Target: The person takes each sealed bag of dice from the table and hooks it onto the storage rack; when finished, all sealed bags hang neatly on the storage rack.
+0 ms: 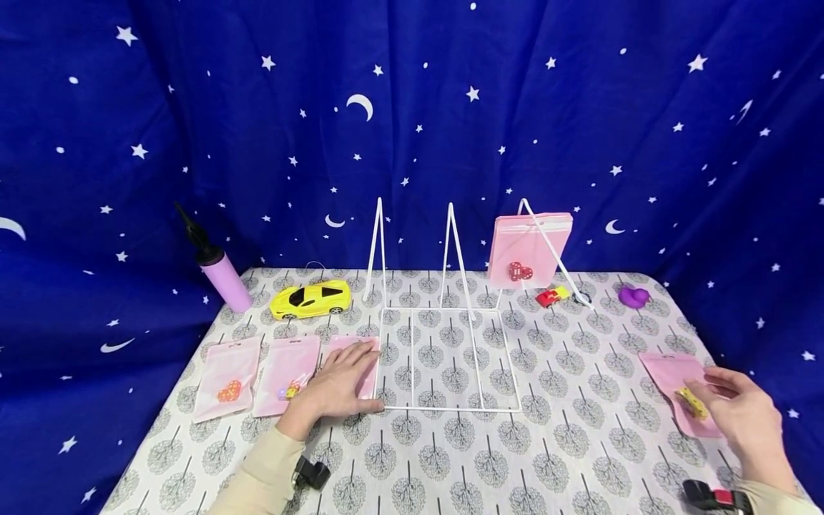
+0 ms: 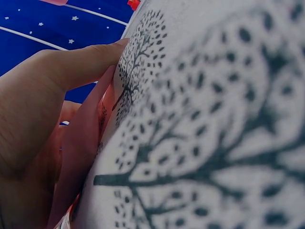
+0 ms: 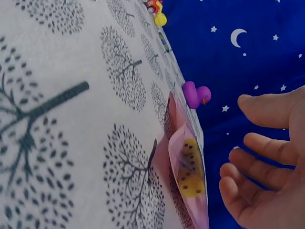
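Observation:
My left hand (image 1: 337, 383) lies over a pink zip pouch (image 1: 368, 379) at the left side of a white wire rack (image 1: 450, 409), its fingers spread across it and the thumb by the rack's front corner. In the left wrist view, that pouch (image 2: 81, 138) stands on edge beside the thumb; what it contains is hidden. At the far right, my right hand (image 1: 743, 411) hovers beside another pink pouch (image 1: 669, 368) holding yellow dotted dice (image 3: 191, 167). In the right wrist view, its loosely bent fingers are apart from the pouch.
Two pink pouches (image 1: 225, 357) with small dice lie at the left. More pink pouches (image 1: 543, 247) with red dice stand in the rack's right section. Behind are a lilac pump (image 1: 228, 282), a yellow toy car (image 1: 311, 299), a small red-yellow toy (image 1: 552, 297) and a purple duck (image 1: 634, 297).

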The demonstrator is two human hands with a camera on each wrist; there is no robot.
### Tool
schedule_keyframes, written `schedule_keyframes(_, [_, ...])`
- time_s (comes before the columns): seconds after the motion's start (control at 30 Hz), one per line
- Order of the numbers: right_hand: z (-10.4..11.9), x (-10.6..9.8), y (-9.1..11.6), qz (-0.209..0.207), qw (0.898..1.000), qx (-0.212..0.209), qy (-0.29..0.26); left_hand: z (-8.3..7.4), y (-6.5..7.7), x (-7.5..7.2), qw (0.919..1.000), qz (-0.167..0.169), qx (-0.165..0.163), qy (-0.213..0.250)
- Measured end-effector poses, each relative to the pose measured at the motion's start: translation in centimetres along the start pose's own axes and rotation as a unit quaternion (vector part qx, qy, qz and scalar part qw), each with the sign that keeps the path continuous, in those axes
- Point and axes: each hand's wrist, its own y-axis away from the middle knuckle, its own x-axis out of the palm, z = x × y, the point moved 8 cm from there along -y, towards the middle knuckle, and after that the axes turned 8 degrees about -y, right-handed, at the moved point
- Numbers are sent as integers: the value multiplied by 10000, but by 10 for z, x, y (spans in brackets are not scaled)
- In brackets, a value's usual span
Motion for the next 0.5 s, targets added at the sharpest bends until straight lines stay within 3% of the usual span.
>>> schedule_keyframes(0.2, [-4, 2, -3, 236, 9941, 6, 1062, 2, 0, 2, 10000, 52, -39, 13])
schedule_keyframes(0.5, [-12, 8, -5, 666, 9825, 176, 1731, 2, -1, 3, 9999, -10, 48, -88])
